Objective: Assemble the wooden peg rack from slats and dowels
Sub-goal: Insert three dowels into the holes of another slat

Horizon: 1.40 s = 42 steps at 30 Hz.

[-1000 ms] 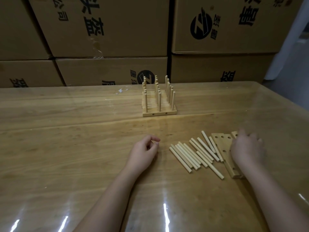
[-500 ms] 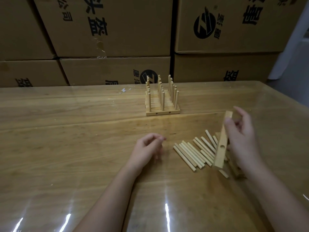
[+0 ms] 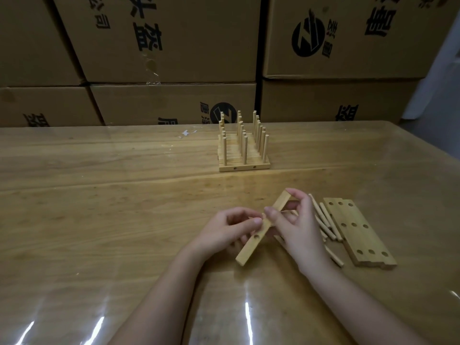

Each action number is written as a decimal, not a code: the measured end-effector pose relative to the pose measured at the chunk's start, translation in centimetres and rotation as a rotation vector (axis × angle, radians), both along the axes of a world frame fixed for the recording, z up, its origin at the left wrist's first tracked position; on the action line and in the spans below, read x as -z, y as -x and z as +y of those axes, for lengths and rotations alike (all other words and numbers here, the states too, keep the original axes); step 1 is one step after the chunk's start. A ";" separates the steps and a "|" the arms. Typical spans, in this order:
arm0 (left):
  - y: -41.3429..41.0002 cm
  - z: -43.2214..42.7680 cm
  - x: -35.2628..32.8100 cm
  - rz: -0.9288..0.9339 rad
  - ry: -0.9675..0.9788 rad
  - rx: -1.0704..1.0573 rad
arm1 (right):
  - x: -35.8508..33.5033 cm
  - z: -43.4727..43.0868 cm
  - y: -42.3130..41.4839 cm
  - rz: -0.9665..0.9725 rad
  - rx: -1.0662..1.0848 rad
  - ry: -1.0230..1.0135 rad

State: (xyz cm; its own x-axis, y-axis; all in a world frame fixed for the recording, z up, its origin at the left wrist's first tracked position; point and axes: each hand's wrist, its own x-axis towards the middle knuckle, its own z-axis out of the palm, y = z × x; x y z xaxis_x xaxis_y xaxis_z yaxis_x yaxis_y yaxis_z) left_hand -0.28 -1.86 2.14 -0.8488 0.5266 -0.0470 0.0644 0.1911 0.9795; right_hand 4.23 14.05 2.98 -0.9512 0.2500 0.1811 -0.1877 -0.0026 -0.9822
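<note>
Whereas the left hand point(image 3: 224, 229) lay idle before, it and the right hand point(image 3: 296, 227) now clamp fingers point(image 3: 245, 220) on the slat point(image 3: 251, 247).

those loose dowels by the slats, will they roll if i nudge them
Probably: the dowels are smooth round rods on a glossy table, so a sideways push should roll them, though the slats beside them would block that side. They look thin and stiff, likely light to lift.

Printed cardboard boxes point(image 3: 174, 38) in 2 tiers behind a glossy, plastic-covered wooden table point(image 3: 99, 220).
</note>
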 end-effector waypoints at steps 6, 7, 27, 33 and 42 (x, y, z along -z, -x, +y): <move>0.4 -0.6 -0.2 -0.040 -0.028 0.037 | 0.3 -0.4 -0.4 0.014 -0.091 -0.130; 0.4 -0.7 -0.3 -0.045 -0.043 0.038 | 0.3 -0.2 -0.3 0.020 -0.123 -0.136; 2.2 -1.5 -0.5 -0.235 -0.649 -0.468 | 1.3 2.1 0.1 0.070 -0.080 -1.369; 1.9 -1.2 -0.4 -0.193 -0.607 -0.499 | 2.0 0.8 0.0 0.090 -0.053 -1.395; 2.3 -1.1 0.0 -0.162 -0.546 -0.481 | 2.0 1.0 0.3 0.117 -0.099 -1.336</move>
